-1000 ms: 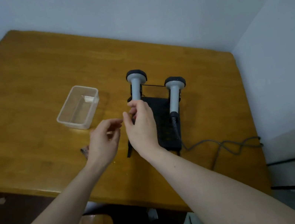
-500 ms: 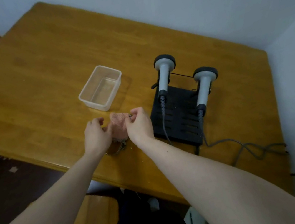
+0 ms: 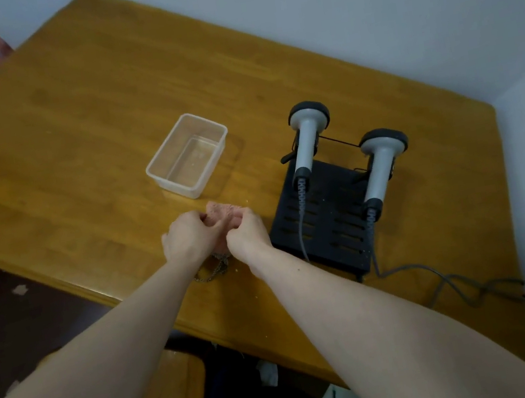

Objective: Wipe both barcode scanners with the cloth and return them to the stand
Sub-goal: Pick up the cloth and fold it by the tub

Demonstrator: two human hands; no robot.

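Two grey barcode scanners with black heads stand in a black slotted stand (image 3: 331, 222) on the wooden table. The left scanner (image 3: 306, 139) and the right scanner (image 3: 382, 165) each trail a grey cable. A pinkish cloth (image 3: 223, 213) lies on the table left of the stand. My left hand (image 3: 188, 239) and my right hand (image 3: 248, 234) both pinch the cloth, fingers curled on it. Most of the cloth is hidden under my hands; a darker fringe of it shows near the table edge.
A clear plastic tub (image 3: 188, 155) sits behind the cloth. The scanner cables (image 3: 448, 282) run off the stand toward the table's right front corner. The table's front edge (image 3: 154, 307) lies just under my wrists. White walls close the far and right sides.
My right hand left the left scanner's handle and came down to the cloth. Both hands have drawn closer together on the cloth. The view shifted left.
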